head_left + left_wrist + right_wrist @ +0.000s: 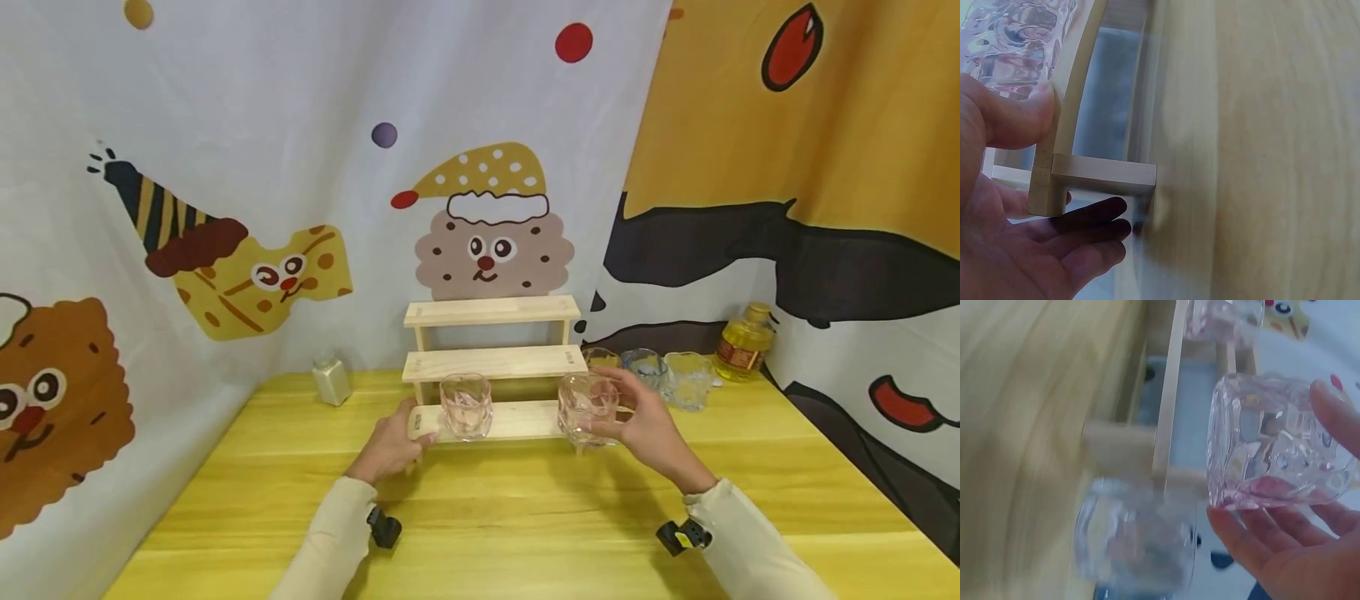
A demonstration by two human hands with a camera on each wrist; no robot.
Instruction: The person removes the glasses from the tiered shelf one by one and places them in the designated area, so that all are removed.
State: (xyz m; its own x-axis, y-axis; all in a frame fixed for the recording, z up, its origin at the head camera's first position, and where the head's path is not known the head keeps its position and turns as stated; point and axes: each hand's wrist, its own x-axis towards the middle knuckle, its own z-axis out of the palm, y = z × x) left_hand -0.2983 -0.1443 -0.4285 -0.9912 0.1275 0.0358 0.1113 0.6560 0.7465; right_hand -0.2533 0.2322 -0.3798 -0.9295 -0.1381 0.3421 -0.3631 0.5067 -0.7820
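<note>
A three-tier wooden shelf (519,420) stands on the table. At the left end of its lowest board, my left hand (393,443) holds the board, thumb on top and the other fingers around the end and underneath. Just right of that thumb, a pink-tinted drinking glass (467,408) stands upright on the board. My right hand (651,425) grips a second pink-tinted glass (587,407) between thumb and fingers at the board's right end. In the right wrist view this glass (1272,444) appears slightly off the board; contact is hard to tell.
Right of the shelf stand a clear glass (687,382), a bluish glass (645,367) and an amber-looking glass (602,359), partly hidden. An oil bottle (745,343) is at the back right. A white-filled jar (331,380) stands back left. A printed curtain (315,108) hangs behind.
</note>
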